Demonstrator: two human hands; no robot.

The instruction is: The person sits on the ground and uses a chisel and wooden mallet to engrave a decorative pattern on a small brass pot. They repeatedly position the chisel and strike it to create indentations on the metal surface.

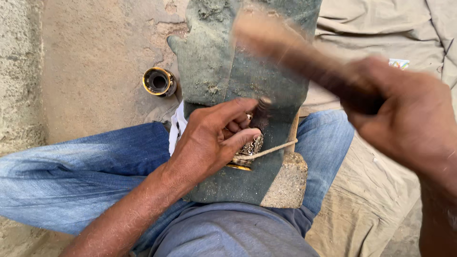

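Observation:
My left hand [212, 138] rests on a dusty dark green pad [223, 66] across my lap. Its fingers pinch a thin dark punch [259, 114] upright against a small engraved metal ring [248, 151], silver with a brass rim. A cord [278, 146] runs from the ring to the right. My right hand [409, 112] is raised at the right and grips the dark handle of a wooden mallet [285, 45], which is motion-blurred above the pad.
A second small brass-rimmed ring [158, 82] lies on the sandy ground at the upper left. A stone block [288, 183] sits under the pad's right edge. Beige cloth [376, 200] covers the ground to the right. My legs in blue jeans [81, 176] span the bottom.

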